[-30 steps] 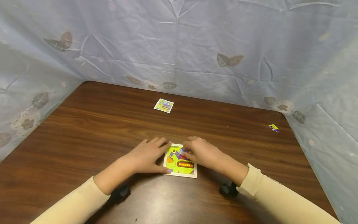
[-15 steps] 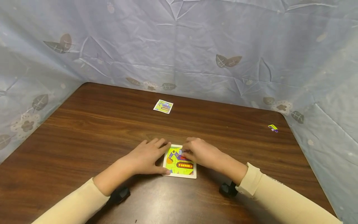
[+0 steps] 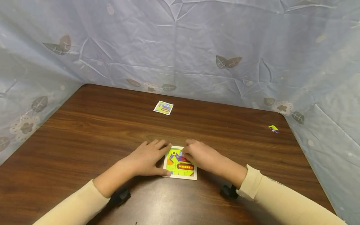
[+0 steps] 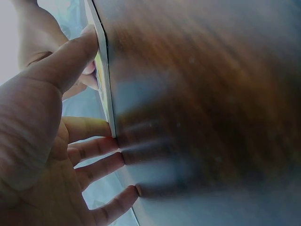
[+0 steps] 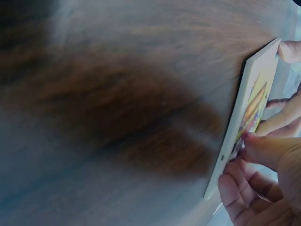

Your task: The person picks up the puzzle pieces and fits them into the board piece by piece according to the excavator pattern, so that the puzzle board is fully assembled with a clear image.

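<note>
A small square jigsaw puzzle [image 3: 181,178] with a pale frame lies on the table, showing a purple digger with an orange bucket and red track on green. My left hand [image 3: 147,159] spreads along its left side: the thumb presses the near left corner and the index fingertip touches the far left corner. In the left wrist view the other fingertips rest on the table. Over the upper right of the picture, my right hand [image 3: 203,156] has curled fingers; thumb and fingertips pinch a puzzle piece at the board's surface. Most of that piece is hidden.
A square picture card [image 3: 164,107] with the same digger lies farther back on the wooden table [image 3: 112,122]. One loose puzzle piece [image 3: 273,129] lies near the far right corner. A patterned grey-blue curtain [image 3: 180,47] encloses the back and sides.
The right hand's fingers have shifted slightly over the upper right of the puzzle, its thumb now less visible. The left hand stays at the frame. The head view has moved slightly.
</note>
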`<move>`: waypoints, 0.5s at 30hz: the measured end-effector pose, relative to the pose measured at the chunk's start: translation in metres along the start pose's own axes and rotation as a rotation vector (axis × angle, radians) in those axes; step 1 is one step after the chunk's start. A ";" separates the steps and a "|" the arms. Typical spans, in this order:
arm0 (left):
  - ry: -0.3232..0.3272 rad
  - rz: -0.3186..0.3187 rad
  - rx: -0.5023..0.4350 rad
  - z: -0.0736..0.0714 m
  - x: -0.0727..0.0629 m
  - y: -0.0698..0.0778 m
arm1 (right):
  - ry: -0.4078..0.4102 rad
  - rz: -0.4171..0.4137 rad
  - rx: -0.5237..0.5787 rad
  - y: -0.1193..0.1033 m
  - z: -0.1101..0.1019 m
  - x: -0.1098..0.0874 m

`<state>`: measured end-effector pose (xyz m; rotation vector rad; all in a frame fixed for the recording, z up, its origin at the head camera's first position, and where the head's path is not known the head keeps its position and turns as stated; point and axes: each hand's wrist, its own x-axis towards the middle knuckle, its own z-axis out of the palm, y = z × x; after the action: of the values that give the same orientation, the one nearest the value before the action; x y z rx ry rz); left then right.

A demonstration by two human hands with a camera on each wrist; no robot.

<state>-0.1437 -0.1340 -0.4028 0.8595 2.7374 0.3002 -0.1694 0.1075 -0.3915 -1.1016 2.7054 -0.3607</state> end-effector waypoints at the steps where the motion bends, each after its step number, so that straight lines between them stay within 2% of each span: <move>1: 0.000 -0.001 -0.001 0.000 0.000 0.000 | -0.007 -0.008 0.005 0.001 -0.001 -0.001; 11: 0.001 -0.004 -0.001 -0.001 0.001 0.001 | -0.048 -0.103 0.150 0.022 -0.010 -0.008; 15: -0.003 -0.011 -0.008 -0.001 0.000 0.001 | -0.019 -0.123 0.163 0.032 -0.016 -0.017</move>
<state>-0.1433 -0.1332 -0.4015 0.8424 2.7355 0.3069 -0.1827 0.1436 -0.3846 -1.2201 2.5452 -0.5760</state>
